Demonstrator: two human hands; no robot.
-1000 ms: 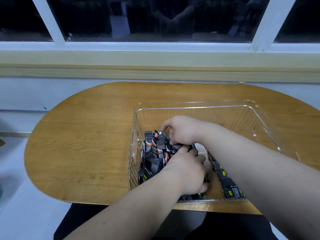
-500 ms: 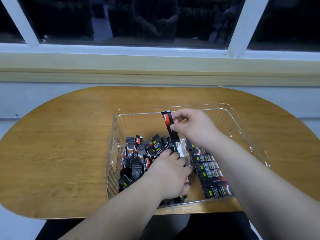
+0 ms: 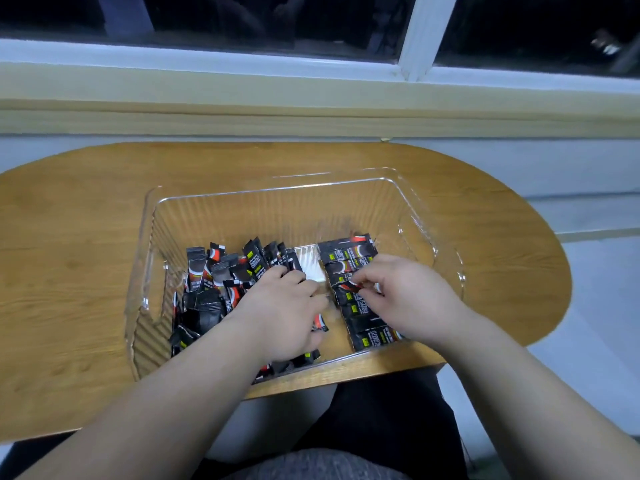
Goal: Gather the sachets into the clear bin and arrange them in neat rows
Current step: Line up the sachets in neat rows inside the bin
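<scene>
At 6 o'clock, nearest the body, the front wall of the clear bin [image 3: 152, 237] stands right along the near edge of the worktop [image 3: 86, 244], and both forearms reach in over it. The left hand [image 3: 280, 313] lies knuckles-up on the loose heap [image 3: 214, 282] of sachets filling the bin's 9 o'clock side, fingers bent down among them. One packet pokes out under the palm, but I cannot tell whether the hand truly grips anything. Toward 3 o'clock the right hand [image 3: 408, 296] pinches a single sachet [image 3: 349, 285] between thumb and fingertips, just above the flat row [image 3: 349, 254] running from 6 toward 12. A bare strip of bin floor lies between heap and row. Farther off come the bin's ribbed back wall, more worktop, and the window sill [image 3: 311, 98] at 12.

The risks, as I judge them:
- **Skewed landing:** the pinched sachet looks tilted, so it may overlap its neighbours, and nudging it straight could shuffle the light packets already laid.
- **Heap slide:** the heap leans toward the gap, so lifting the left hand carelessly could spill it into the row.
- **Bin off the edge:** a tug toward 6 could drag the bin off the worktop.
</scene>
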